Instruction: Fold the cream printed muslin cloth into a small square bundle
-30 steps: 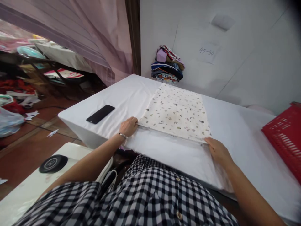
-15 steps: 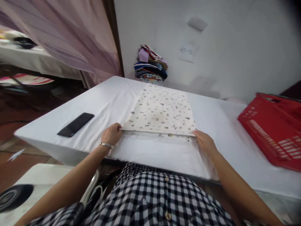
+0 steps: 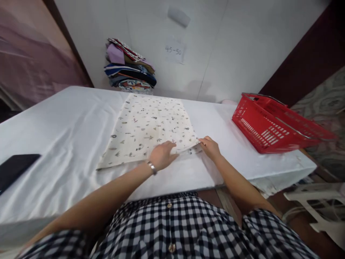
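Observation:
A cream cloth (image 3: 151,122) printed with small leaf-like motifs lies flat and folded on the white-covered table (image 3: 67,144). My right hand (image 3: 211,148) pinches its near right corner between thumb and fingers. My left hand (image 3: 162,155), a bracelet on its wrist, rests over the near edge of the cloth, left of my right hand. Its thumb and fingers are apart, slightly blurred, pointing to the right. The near left corner of the cloth lies loose on the table.
A stack of folded clothes (image 3: 130,68) stands by the wall at the back. On the right sits a red plastic basket (image 3: 266,126). A dark phone-like slab (image 3: 16,167) lies at the left. Past the table's right end is a white stool (image 3: 320,201).
My left hand has let go of the near left corner and moved right along the edge. My right hand still pinches the right corner. The camera view has turned to the right.

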The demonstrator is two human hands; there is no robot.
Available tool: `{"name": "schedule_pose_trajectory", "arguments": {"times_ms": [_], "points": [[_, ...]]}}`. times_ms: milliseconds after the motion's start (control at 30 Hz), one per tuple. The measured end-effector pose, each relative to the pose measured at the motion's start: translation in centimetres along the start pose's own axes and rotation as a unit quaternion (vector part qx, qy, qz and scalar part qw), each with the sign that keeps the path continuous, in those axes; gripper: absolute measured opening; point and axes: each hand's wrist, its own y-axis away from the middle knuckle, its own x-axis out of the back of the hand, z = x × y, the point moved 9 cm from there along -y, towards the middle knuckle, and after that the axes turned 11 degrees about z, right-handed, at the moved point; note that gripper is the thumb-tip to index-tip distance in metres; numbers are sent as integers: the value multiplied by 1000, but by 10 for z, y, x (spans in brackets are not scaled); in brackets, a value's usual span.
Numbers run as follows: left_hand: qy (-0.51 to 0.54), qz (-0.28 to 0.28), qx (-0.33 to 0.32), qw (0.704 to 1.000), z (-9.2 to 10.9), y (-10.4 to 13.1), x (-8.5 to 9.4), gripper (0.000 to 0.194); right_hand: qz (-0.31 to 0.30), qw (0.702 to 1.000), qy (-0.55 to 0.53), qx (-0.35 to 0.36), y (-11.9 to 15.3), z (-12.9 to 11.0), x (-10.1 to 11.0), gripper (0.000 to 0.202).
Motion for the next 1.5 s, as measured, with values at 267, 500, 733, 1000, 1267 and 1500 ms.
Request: {"name": "schedule_pose_trajectory", "arguments": {"times_ms": [267, 500, 733, 1000, 1267, 1500], "points": [[-7, -33, 9, 999, 54, -87, -85, 24, 9, 988, -116, -97, 6, 10, 2, 29], [48, -35, 73, 996, 39, -84, -97, 21, -134, 956, 17, -262, 39, 43, -17, 33], [37, -9, 1, 999, 60, -85, -95, 21, -142, 950, 13, -277, 34, 37, -28, 13], [9, -42, -46, 998, 68, -74, -103, 20, -22, 800, -407, -441, 56, 35, -35, 16], [15, -40, -44, 998, 73, -75, -108, 24, 31, 704, -547, -452, 57, 31, -42, 36], [-7, -65, -105, 992, 86, -65, -113, 23, 17, 680, -579, -449, 58, 31, -38, 37]]}}
